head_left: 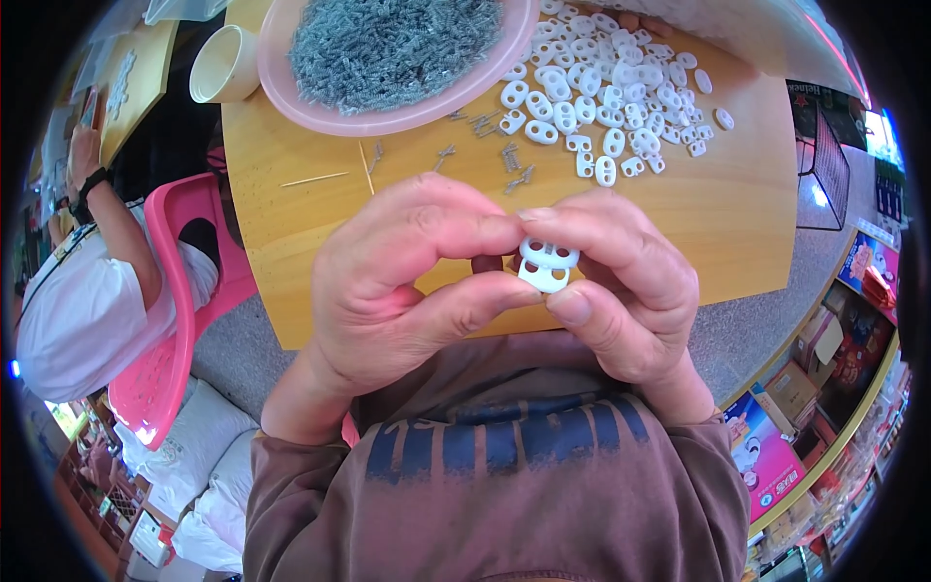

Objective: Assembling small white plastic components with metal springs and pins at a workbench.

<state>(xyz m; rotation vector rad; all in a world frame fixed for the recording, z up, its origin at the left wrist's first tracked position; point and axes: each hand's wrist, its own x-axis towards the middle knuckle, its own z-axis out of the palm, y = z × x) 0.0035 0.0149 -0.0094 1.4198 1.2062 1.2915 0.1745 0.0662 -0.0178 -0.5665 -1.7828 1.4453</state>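
While the left hand (393,267) and right hand (635,291), each nearly closed, pinch the white two-holed piece (549,254) above the near edge of the desk (737,213), square alignment and even thumb pressure appear advisable.

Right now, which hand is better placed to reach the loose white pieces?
Probably your right hand: it's nearer the loose white pieces than your left hand, though both hold a white part.
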